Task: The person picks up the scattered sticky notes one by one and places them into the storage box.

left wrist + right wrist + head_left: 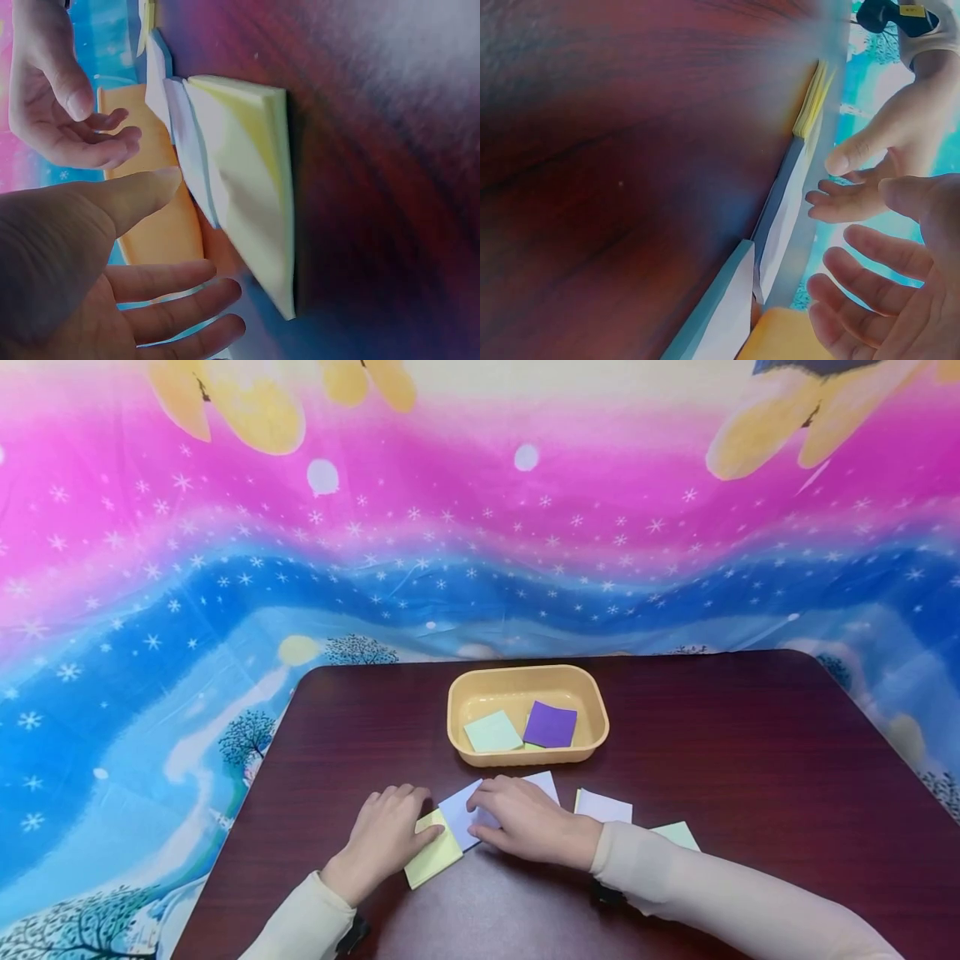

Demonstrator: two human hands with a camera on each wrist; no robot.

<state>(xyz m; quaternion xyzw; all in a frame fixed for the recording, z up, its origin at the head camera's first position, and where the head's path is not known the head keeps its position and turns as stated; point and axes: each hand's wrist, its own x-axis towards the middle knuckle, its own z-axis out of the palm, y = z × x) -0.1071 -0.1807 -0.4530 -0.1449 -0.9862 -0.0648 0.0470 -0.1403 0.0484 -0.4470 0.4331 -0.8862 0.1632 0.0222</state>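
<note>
Over the table, my left hand (378, 835) is spread beside a yellow sticky-note pad (433, 862), its thumb overlapping the pad in the head view. In the left wrist view, that yellow pad (251, 165) lies with nothing between thumb and fingers (180, 319). A lavender pad (457, 812) adjoins it. Above this pad hovers my right hand (528, 820), fingers loosely bent and holding nothing, as the right wrist view confirms with its parted fingers (877, 296). Another pale lavender pad (546, 783) shows partly behind the right hand.
Farther right lie a whitish pad (606, 807) with a yellow edge and a mint pad (678, 835), partly covered by the right sleeve. Behind the row stands a yellow plastic basket (525, 759) containing a mint pad (492, 732) and a purple pad (551, 725). A printed cloth (480, 527) hangs behind the table.
</note>
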